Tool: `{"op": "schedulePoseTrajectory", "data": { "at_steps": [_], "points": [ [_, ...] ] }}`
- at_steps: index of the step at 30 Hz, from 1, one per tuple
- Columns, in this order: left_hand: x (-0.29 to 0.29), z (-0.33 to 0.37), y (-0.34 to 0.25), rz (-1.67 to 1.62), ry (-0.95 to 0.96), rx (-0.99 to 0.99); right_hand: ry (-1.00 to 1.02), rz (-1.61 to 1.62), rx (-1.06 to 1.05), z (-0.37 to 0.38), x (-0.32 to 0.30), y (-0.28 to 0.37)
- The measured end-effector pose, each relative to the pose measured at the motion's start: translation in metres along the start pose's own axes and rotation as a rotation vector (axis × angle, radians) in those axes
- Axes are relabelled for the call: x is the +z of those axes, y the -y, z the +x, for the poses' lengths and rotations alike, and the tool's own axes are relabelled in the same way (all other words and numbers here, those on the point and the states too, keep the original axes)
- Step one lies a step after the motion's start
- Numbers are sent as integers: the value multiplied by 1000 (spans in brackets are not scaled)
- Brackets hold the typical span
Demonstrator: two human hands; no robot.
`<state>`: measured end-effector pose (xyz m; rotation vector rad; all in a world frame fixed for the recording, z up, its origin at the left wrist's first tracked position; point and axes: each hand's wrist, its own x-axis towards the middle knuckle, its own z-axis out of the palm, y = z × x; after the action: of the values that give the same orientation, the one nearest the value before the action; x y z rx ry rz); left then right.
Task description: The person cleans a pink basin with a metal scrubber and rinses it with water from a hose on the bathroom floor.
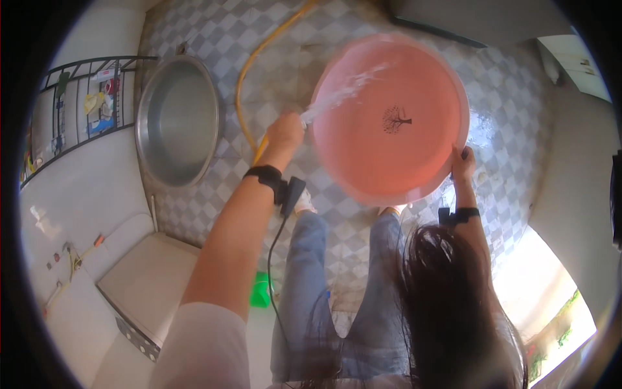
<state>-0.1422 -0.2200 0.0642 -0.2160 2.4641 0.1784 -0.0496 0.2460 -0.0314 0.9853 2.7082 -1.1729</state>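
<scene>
My left hand (286, 133) is wrapped round the end of a yellow hose (241, 91), and a spray of water (346, 91) shoots from it to the upper right. The spray lands inside a large pink basin (414, 155), which has a dark tree print on its inner bottom. My right hand (462, 165) grips the basin's rim at its lower right, fingers closed round the edge. The basin looks tilted, its inside facing me; whether it rests on the floor I cannot tell.
A wide metal tub (144, 123) stands on the checkered tile floor (272, 61) at the left. A black rack (78, 139) holds small items on the left wall. A white lidded appliance (152, 279) and a green container (260, 290) are at the lower left. Wet tiles shine right of the basin.
</scene>
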Motion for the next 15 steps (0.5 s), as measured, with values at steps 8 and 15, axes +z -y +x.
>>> {"op": "schedulePoseTrajectory", "data": {
  "at_steps": [8, 15],
  "points": [
    [68, -41, -46, -23, 75, 72, 235, 184, 447, -9, 61, -76],
    [86, -55, -54, -156, 5, -41, 57, -101, -75, -17, -8, -117]
  ]
}}
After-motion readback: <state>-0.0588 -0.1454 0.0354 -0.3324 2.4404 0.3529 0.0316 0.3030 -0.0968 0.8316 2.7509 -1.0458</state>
